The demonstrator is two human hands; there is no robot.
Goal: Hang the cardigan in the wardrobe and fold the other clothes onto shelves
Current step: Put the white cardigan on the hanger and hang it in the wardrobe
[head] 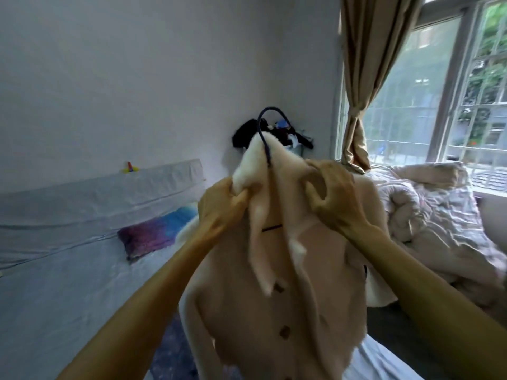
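A cream fleece cardigan with brown buttons hangs in front of me on a dark hanger. The hanger's hook sticks up above the collar, and a short piece of its bar shows in the neck opening. My left hand grips the left collar edge. My right hand grips the fabric at the right shoulder. Both arms are raised and hold the garment above the bed. The wardrobe is out of view.
A bed with a pale sheet lies below and left, with a purple-blue pillow on it. A rumpled pink duvet is heaped on the right by the window. Dark clothes are piled in the far corner.
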